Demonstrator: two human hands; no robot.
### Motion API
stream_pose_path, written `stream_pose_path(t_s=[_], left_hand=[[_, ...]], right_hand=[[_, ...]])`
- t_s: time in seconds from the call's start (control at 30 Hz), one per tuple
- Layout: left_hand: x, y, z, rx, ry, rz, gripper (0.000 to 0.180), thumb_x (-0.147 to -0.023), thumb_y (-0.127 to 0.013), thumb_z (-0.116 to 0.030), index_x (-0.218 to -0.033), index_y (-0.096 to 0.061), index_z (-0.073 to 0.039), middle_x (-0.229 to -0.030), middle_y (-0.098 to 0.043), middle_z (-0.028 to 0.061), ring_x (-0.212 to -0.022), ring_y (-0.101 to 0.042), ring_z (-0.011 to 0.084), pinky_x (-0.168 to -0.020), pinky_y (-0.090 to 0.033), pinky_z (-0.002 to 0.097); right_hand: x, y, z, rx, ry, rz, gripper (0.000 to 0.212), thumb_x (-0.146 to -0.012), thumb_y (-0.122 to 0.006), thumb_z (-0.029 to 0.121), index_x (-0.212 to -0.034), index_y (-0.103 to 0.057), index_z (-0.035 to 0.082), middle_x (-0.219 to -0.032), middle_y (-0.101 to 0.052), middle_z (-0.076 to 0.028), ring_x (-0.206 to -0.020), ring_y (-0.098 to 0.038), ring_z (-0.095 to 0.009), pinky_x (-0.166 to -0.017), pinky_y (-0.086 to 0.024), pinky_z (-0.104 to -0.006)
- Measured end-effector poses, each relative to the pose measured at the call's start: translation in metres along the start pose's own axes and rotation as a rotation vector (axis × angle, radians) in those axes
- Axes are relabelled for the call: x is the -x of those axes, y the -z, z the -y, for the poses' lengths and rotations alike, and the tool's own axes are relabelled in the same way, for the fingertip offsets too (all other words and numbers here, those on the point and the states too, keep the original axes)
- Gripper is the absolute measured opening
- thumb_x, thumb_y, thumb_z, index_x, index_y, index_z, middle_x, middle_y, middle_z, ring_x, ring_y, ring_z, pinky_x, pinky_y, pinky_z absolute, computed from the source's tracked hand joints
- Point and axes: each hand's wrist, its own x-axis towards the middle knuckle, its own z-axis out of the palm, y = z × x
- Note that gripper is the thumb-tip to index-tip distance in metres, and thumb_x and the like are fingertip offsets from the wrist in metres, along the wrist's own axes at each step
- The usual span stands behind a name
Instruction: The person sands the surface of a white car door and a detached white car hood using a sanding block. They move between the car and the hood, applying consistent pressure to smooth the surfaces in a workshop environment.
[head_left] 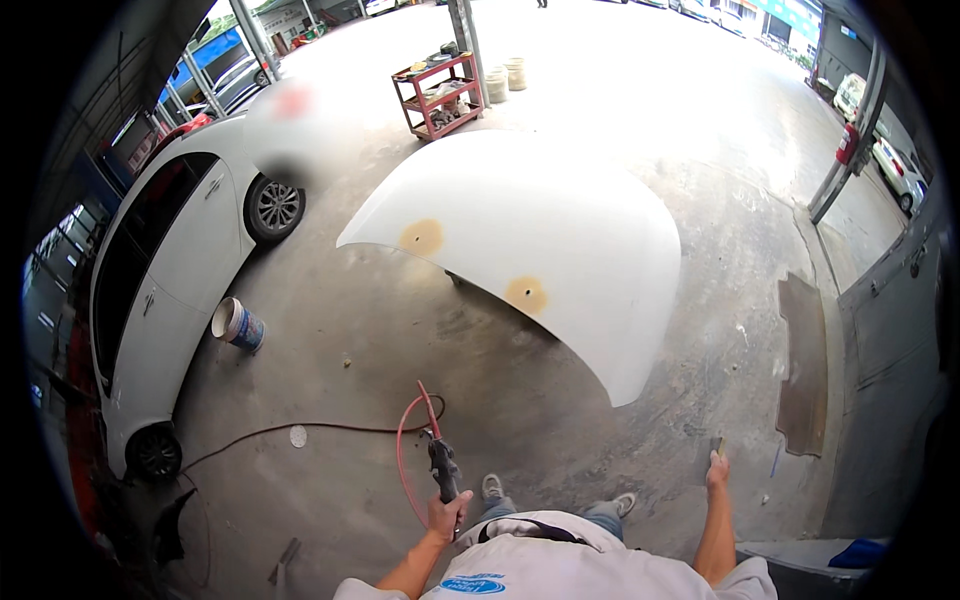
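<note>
Red hose we should trail clear of the panel, left fingers wrapping the black tool, right fingers pinching a thin tool

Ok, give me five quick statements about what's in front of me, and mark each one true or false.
1. The left hand grips a dark tool. True.
2. The right hand is empty. False: it holds a small flat thing.
3. The white panel bears two tan patches, each with a dark spot. True.
4. The bucket sits on the white panel. False: it is on the floor beside the white car.
5. The trolley near the post is blue. False: it is red.
</note>
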Motion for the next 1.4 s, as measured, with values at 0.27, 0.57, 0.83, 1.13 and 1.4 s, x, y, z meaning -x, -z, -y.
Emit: stream_pose_path(t_s=[0.27,0.57,0.83,1.13,1.4], left_hand=[[-0.018,-0.203,0.075,-0.372,-0.191,-0.119,0.039,-0.081,-0.075,-0.039,-0.076,-0.058,-0.004,-0.059,-0.057,0.0067,-0.05,-0.054,0.0195,-0.049,-0.042,0.0335],[0.006,-0.339,0.102,-0.672,-0.133,-0.563,0.063,-0.079,-0.058,-0.068,-0.086,-0.063,-0.005,-0.08,-0.066,0.0192,-0.083,-0.064,0.0402,-0.075,-0.046,0.0482],[-0.028,-0.462,0.138,-0.41,-0.046,-0.926,0.063,-0.08,-0.058,-0.066,-0.08,-0.067,-0.004,-0.079,-0.067,0.0221,-0.082,-0.064,0.0434,-0.074,-0.047,0.0498],[0.003,-0.654,0.128,-0.242,-0.048,-1.059,0.057,-0.076,-0.071,-0.058,-0.069,-0.066,-0.001,-0.067,-0.063,0.0207,-0.068,-0.064,0.0389,-0.062,-0.045,0.0452],[0.063,-0.829,0.165,0.261,-0.212,-1.603,0.035,-0.084,-0.074,-0.025,-0.069,-0.062,0.004,-0.056,-0.051,-0.0012,-0.052,-0.043,0.0097,-0.051,-0.036,0.0348]], right_hand=[[-0.066,0.243,-0.131,-0.264,0.039,-0.261,0.04,-0.097,-0.051,0.024,-0.121,-0.057,-0.007,-0.113,-0.061,-0.01,-0.101,-0.057,-0.019,-0.091,-0.044,-0.0322],[-0.224,0.334,-0.024,-0.319,0.07,-0.13,0.046,-0.098,-0.049,0.026,-0.127,-0.052,-0.009,-0.123,-0.058,-0.016,-0.109,-0.058,-0.026,-0.096,-0.045,-0.0355],[-0.536,0.283,0.083,-0.41,0.271,0.177,0.049,-0.096,-0.054,0.026,-0.131,-0.049,-0.008,-0.125,-0.057,-0.016,-0.109,-0.058,-0.026,-0.095,-0.048,-0.0377],[-0.65,0.151,0.28,-0.195,0.168,0.601,0.041,-0.094,-0.058,0.032,-0.118,-0.06,-0.002,-0.11,-0.063,-0.01,-0.1,-0.06,-0.02,-0.087,-0.05,-0.0339],[-0.781,-0.001,0.363,0.181,0.535,1.14,0.032,-0.097,-0.053,0.034,-0.1,-0.06,0.003,-0.086,-0.054,0.0,-0.082,-0.049,-0.011,-0.075,-0.039,-0.0283]])
